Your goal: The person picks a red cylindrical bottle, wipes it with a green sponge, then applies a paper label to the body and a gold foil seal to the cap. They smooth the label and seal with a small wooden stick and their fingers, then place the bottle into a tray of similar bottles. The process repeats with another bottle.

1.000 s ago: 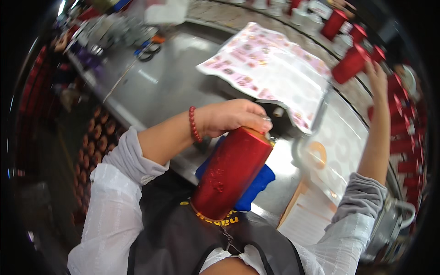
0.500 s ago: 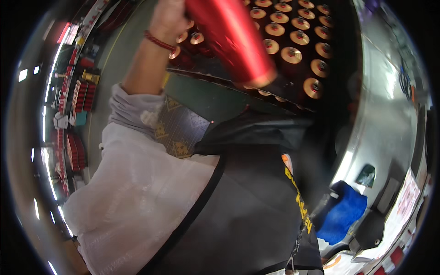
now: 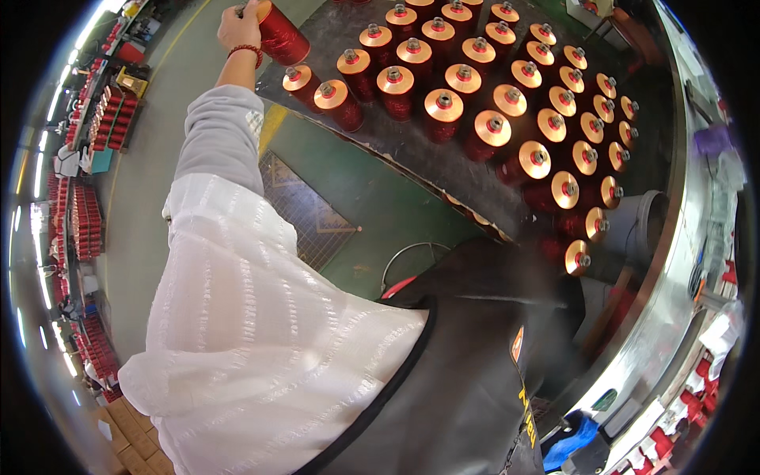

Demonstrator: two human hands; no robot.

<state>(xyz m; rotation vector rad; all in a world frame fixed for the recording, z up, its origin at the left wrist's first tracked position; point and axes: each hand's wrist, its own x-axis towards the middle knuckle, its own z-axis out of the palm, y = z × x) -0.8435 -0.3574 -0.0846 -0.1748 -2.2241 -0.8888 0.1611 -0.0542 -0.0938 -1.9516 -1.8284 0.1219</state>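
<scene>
My left hand (image 3: 239,28) is at the far left, its arm stretched out and a red beaded bracelet at the wrist. Its fingers are closed on the upper end of a glossy red cylinder (image 3: 283,38), which tilts over the dark table's far left corner. Whether the cylinder's base touches the table I cannot tell. Near it stand several like red cylinders (image 3: 340,107), upright in rows, each with a copper-coloured round top and a metal stud in the middle. My right hand is out of view.
A dark tabletop (image 3: 372,136) carries the rows, its worn edge facing me. On the right runs a shiny metal counter (image 3: 633,348) with a blue cloth (image 3: 571,445). A grey bucket (image 3: 640,226) stands beyond the table. Shelves with red cylinders (image 3: 87,222) line the left.
My left hand has carried the red cylinder away from in front of me, out to the far left corner of the table. The view has shifted, showing more of the rows.
</scene>
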